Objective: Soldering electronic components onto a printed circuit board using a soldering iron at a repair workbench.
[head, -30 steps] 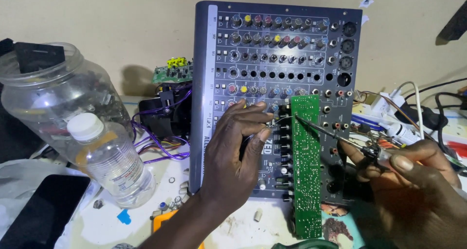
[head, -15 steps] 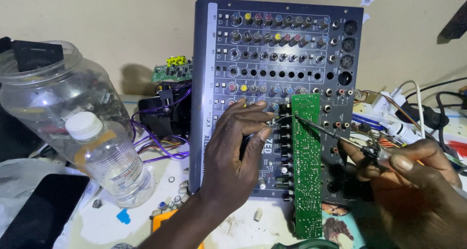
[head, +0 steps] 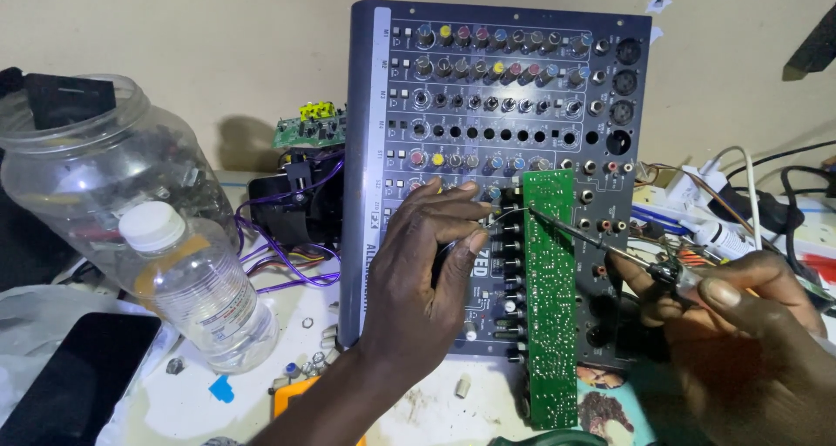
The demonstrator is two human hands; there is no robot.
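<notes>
The long green circuit board (head: 550, 298) stood with its long axis running away from me, over the right part of the grey metal audio mixer (head: 488, 150) that lay on the cluttered worktop (head: 200, 402). My left hand (head: 427, 280) pinched a thin bare wire at the board's far left corner. From the right, my right hand (head: 749, 324) closed around a slim metal-tipped soldering iron (head: 610, 246), whose point touched that same corner.
</notes>
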